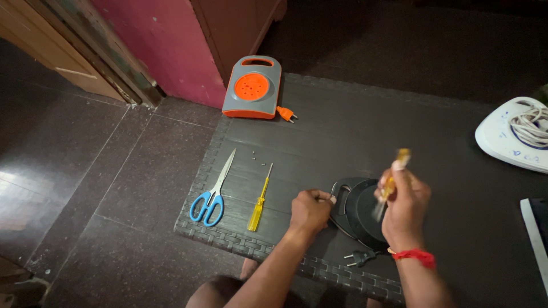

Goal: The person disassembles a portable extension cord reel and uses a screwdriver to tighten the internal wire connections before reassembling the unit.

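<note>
— What's in the hands?

— The right hand (pixel 404 208) is closed around a yellow-handled screwdriver (pixel 390 183), held upright and blurred, just above a black cord reel (pixel 357 212) lying flat near the front edge of the dark woven table (pixel 354 131). A red thread band (pixel 415 256) circles that wrist.

— And the left?

— The left hand (pixel 310 210) is curled into a fist against the reel's left edge, by its handle opening — fingers pinched shut on something too small to make out. The reel's black plug (pixel 359 259) lies on the table just in front of it.

— What else is on the table?

— A second yellow screwdriver (pixel 259 199) left of the left hand, then blue-handled scissors (pixel 214 191) beside that. A few tiny screws (pixel 258 158) sit just beyond them. At the far edge stands a grey and orange cord reel (pixel 252 87) with its orange plug (pixel 286 114) beside it. A white base with a coiled white cord (pixel 516 134) sits at the right — partly out of view.
</note>
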